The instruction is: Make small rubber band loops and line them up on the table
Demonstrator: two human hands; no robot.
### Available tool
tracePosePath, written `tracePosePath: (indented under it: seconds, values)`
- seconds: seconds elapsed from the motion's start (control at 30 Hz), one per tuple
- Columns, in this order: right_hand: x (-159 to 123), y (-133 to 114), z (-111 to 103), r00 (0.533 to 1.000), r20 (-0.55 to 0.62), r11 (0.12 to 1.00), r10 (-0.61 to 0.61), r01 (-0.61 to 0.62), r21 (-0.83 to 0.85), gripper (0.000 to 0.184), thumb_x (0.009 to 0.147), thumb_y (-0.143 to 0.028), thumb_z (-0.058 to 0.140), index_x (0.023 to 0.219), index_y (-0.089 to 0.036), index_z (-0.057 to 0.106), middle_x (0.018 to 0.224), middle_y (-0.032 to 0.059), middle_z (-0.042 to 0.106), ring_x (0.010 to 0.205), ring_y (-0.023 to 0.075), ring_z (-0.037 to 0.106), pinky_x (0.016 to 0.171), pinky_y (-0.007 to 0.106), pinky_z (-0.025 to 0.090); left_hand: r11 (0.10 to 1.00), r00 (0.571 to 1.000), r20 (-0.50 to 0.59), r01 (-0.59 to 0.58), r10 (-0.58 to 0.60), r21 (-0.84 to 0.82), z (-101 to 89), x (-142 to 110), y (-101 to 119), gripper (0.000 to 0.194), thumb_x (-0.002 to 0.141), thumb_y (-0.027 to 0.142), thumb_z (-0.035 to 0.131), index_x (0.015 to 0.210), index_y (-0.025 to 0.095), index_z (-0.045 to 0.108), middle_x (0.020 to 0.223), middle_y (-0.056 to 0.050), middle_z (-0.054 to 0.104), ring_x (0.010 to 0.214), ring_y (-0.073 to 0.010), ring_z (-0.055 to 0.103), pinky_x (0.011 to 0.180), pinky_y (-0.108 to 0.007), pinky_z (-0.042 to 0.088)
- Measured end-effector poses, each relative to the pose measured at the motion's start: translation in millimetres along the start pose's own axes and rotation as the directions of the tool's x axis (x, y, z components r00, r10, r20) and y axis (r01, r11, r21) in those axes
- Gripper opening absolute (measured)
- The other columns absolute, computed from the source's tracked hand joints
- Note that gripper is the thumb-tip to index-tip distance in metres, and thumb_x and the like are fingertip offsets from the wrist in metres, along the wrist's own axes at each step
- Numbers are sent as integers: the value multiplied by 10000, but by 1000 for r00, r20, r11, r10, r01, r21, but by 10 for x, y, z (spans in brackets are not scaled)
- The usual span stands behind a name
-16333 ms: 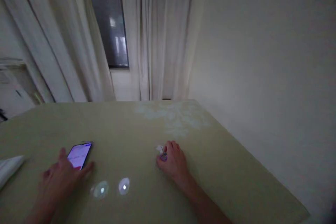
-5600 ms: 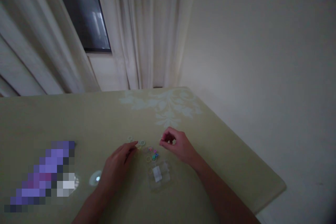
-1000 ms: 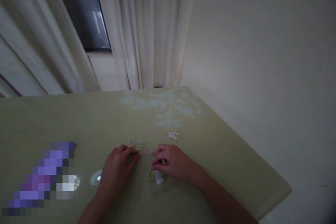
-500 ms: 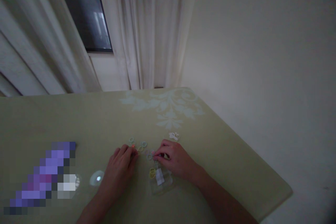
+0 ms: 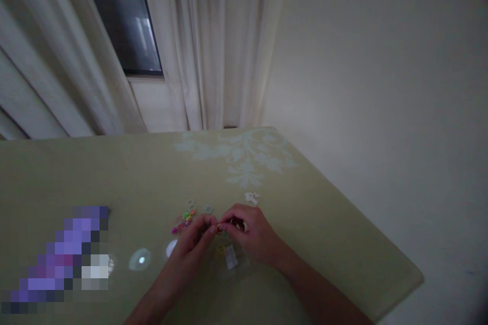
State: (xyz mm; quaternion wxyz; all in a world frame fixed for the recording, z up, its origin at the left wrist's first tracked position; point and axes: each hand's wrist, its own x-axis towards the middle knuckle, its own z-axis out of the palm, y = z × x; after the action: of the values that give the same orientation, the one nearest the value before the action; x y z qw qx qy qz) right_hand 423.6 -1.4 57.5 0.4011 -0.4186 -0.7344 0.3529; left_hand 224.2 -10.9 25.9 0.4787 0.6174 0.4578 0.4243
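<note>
My left hand (image 5: 195, 241) and my right hand (image 5: 249, 231) meet above the table, fingertips pinched together. Between them shows a small yellowish-red ring (image 5: 219, 229) that looks like a hair tie; both hands seem to grip it. Left of my left fingers lies a pile of bright hair ties (image 5: 186, 218), green, orange and pink. Pale hair ties (image 5: 207, 209) rest just beyond my fingertips. Under my right hand sits a clear plastic bag or box with a white label (image 5: 231, 257) and yellow hair ties (image 5: 221, 249). My right palm hides part of it.
Small white pieces (image 5: 252, 197) lie beyond my right hand. At the left, a blurred-out purple object (image 5: 61, 259) rests on the pale green tabletop (image 5: 114, 177). Curtains (image 5: 213, 51) and a wall (image 5: 373, 86) stand behind and to the right.
My left hand has moved right to meet my right hand, uncovering the bright pile of hair ties. A yellowish-red ring now shows between the fingertips. My right hand has barely moved.
</note>
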Motion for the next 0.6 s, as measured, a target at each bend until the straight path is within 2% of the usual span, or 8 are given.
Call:
tracePosePath:
  seconds: [0.07,0.13,0.2,0.27,0.4,0.6]
  values:
    - [10,8,-32,1000,-9,999,-10,9,-36,55,935,-236,777,922,-191,806,779,-2,712,704,121,611,652,226,444,995,1000,-25,-4,6,98,-65,29,-96,334,982,538,561,924,235,689,865,-33,694,822,-229,628,741,-325,509]
    - [20,37,-77,1000,22,996,-11,13,-83,46,918,-230,801,923,-185,810,800,7,710,737,130,633,676,230,461,946,991,-110,-32,71,324,-173,68,-230,315,1007,485,537,958,234,720,885,-53,714,823,-247,620,777,-367,503]
    - [20,70,-111,996,84,989,-11,23,-143,38,894,-208,825,925,-188,819,858,18,712,782,138,656,728,242,486,811,972,-82,-136,220,569,-272,96,-356,265,1011,389,542,996,243,763,1007,-81,747,941,-282,621,904,-438,486]
    - [4,89,-118,989,146,981,-12,40,-190,58,877,-200,839,934,-198,827,928,28,714,843,150,676,790,259,505,683,953,-20,-203,303,701,-322,107,-438,281,1020,309,517,1097,264,783,1080,-89,752,979,-290,621,926,-451,487]
    - [-46,72,-80,972,232,969,-33,88,-231,88,877,-241,846,957,-207,835,1038,49,717,995,183,692,902,291,511,500,941,63,-232,331,834,-271,104,-453,318,1010,210,504,1132,287,787,1154,-85,751,988,-292,639,894,-440,511]
    - [-59,85,-71,963,270,965,-2,72,-251,105,875,-233,843,971,-191,842,1087,64,717,1021,186,695,934,295,517,384,953,45,-164,301,909,-193,112,-409,272,1014,197,531,1159,218,760,1154,-110,749,1021,-323,644,893,-456,513]
